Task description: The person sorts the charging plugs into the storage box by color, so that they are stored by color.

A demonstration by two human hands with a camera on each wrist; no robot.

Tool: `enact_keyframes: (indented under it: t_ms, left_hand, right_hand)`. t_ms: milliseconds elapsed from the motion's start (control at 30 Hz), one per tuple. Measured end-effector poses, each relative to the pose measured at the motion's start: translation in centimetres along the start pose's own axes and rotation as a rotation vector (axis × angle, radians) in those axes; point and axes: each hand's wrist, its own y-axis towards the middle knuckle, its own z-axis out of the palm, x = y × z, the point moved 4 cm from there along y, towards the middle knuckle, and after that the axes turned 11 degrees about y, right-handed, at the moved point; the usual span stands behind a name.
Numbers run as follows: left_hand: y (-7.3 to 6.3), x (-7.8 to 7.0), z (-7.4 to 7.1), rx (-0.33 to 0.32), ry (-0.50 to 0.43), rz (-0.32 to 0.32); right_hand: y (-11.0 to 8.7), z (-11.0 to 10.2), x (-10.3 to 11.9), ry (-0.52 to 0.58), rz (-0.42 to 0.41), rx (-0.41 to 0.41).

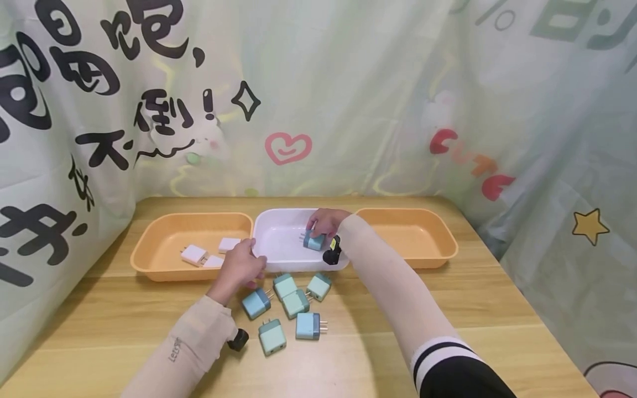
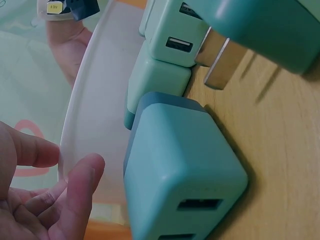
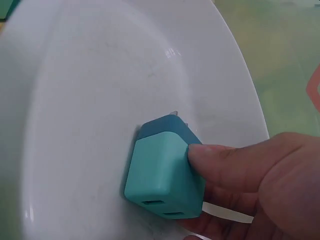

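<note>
My right hand [image 1: 325,222] pinches a blue charger plug [image 3: 160,167] between thumb and fingers, low inside the white tray [image 1: 278,249]. Its prongs point left in the head view, and its two USB ports face the right wrist camera. My left hand [image 1: 242,263] is at the white tray's left end, thumb on the outer side and fingertips at the rim [image 2: 75,100]. Just in front of the tray lie several chargers, among them a blue one [image 1: 256,303] near my left hand and a pale green one [image 1: 272,337].
An orange tray [image 1: 164,221] on the left holds white chargers [image 1: 194,254]. Another orange tray [image 1: 428,237] stands at the right, partly behind my right forearm. All three trays sit in a row at the back of the wooden table [image 1: 448,320], before a printed curtain [image 1: 348,110].
</note>
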Motion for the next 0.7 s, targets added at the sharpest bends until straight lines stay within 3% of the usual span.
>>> enact_keyframes:
  t_ms: [167, 367, 700]
  left_hand:
    - [-0.1, 0.1, 0.0, 0.006, -0.005, 0.003]
    - [-0.2, 0.4, -0.3, -0.011, 0.002, -0.004]
    - [-0.1, 0.1, 0.0, 0.015, 0.005, 0.001]
  right_hand:
    - [0.0, -0.3, -0.1, 0.007, -0.025, 0.011]
    - [-0.1, -0.7, 0.3, 0.116, -0.080, 0.020]
    - [-4.0, -1.1, 1.7, 0.357, -0.158, 0.101]
